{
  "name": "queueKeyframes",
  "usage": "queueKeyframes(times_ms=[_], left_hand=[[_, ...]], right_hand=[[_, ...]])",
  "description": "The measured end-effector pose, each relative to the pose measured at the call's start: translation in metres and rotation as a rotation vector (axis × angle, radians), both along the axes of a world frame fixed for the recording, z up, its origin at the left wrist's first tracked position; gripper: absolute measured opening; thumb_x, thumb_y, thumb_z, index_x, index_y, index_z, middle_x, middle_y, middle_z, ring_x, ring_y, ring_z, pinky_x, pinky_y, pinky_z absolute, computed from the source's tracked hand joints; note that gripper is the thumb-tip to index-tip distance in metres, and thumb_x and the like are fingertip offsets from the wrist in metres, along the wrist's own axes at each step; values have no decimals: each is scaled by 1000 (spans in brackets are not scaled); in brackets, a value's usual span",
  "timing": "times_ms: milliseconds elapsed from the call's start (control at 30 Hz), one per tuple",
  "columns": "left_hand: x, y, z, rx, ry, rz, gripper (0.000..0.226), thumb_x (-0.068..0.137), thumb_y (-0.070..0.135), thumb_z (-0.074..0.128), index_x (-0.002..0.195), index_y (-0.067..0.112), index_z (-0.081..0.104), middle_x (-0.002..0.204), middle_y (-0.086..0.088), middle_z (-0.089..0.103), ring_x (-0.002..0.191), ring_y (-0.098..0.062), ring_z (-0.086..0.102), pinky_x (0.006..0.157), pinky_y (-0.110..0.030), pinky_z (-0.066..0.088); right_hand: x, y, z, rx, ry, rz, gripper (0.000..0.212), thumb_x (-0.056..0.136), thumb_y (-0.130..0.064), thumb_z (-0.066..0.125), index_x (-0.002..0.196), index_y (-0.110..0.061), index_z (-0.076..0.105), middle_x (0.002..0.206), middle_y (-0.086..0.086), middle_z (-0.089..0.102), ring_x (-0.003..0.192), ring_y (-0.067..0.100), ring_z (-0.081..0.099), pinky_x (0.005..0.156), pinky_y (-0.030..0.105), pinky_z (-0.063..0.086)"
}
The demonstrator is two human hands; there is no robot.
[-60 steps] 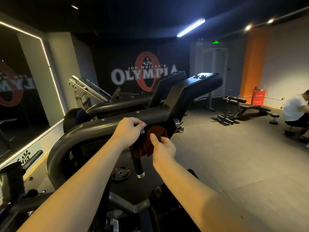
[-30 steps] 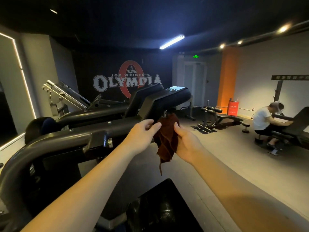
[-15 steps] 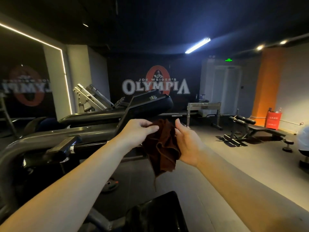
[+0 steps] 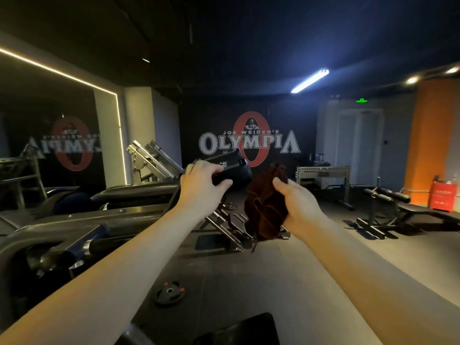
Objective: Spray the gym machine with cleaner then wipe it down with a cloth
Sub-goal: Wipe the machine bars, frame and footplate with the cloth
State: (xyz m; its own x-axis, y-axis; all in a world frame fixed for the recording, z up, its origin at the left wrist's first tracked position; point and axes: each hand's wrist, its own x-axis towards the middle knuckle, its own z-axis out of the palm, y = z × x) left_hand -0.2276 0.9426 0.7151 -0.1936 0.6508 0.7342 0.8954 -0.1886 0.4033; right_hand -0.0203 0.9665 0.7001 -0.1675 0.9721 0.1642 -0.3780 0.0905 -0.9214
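Our right fingers [image 4: 282,183] pinch the brown cloth [image 4: 263,210], left fingers [image 4: 199,169] grip the black padded machine arm [image 4: 234,170]; we judge wiping unfinished.

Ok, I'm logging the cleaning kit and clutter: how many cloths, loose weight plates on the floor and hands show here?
Cloths: 1, brown cloth
Floor weight plates: 1, weight plate
Hands: 2, left hand gripping the machine pad, right hand holding the cloth
Total: 4
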Motion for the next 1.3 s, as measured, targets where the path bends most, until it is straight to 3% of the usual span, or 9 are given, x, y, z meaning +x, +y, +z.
queueKeyframes(times_ms=[133, 300, 467, 567, 700, 833, 1100, 1233, 1300], left_hand=[[10, 31, 14, 8, 108, -2, 52, 93, 51, 68, 139, 26, 60, 137, 6, 53, 134, -21, 37, 115, -47, 31], [13, 64, 6, 19, 213, 30, 50, 98, 48, 61, 143, 28, 55, 141, 8, 52, 134, -20, 34, 112, -43, 28], [11, 75, -16, 174, 217, 57, 45, 98, 42, 61, 142, 30, 56, 137, 11, 55, 131, -17, 36, 110, -39, 23], [14, 78, -22, 228, 222, 96, 46, 97, 46, 62, 140, 30, 58, 134, 12, 59, 130, -18, 39, 107, -38, 21], [21, 75, -24, 207, 217, 171, 48, 96, 49, 61, 142, 35, 55, 137, 16, 57, 130, -15, 33, 106, -36, 18], [40, 73, -27, 168, 171, 268, 50, 95, 53, 61, 142, 38, 52, 140, 18, 54, 130, -13, 29, 106, -36, 18], [72, 75, -31, 156, -2, 403, 49, 97, 39, 65, 143, 38, 49, 138, 23, 52, 131, -9, 26, 114, -50, 23], [79, 72, -32, 158, -32, 401, 51, 97, 30, 69, 144, 35, 51, 127, 36, 42, 120, 5, 18, 112, -49, 24], [78, 70, -32, 134, -25, 397, 49, 99, 27, 66, 144, 39, 49, 127, 40, 41, 120, 5, 20, 112, -51, 24]], right_hand=[[-17, 23, 26, 209, -108, -145, 23, 107, -21, 53, 99, -35, 69, 104, -2, 76, 102, 20, 71, 91, 42, 55], [-50, 57, 22, 286, -318, -32, 23, 108, -30, 50, 119, -31, 70, 111, 3, 75, 109, 26, 70, 99, 47, 54], [-46, 80, 10, 309, -273, 97, 34, 108, -45, 44, 120, -30, 72, 111, 3, 76, 110, 22, 71, 103, 45, 51], [-34, 96, 8, 395, -334, 132, 31, 108, -39, 46, 117, -27, 74, 108, 2, 76, 104, 20, 72, 97, 40, 54], [-24, 120, 6, 506, -272, 184, 27, 107, -20, 51, 125, -14, 72, 118, 3, 73, 98, 8, 73, 75, 16, 56], [-26, 158, 2, 589, -177, 242, 23, 103, -15, 60, 111, -27, 78, 131, -8, 66, 116, 9, 66, 97, 31, 55], [-41, 212, 11, 532, -165, 259, 21, 101, -24, 64, 117, -16, 75, 129, 0, 60, 116, 12, 60, 110, 45, 48], [-39, 199, 6, 576, -215, 179, 18, 102, -27, 62, 109, -16, 75, 125, -5, 57, 114, 6, 56, 108, 39, 48], [-33, 175, -10, 665, -176, 172, 18, 102, -24, 61, 116, -19, 72, 128, -9, 50, 117, -5, 47, 104, 22, 47]])
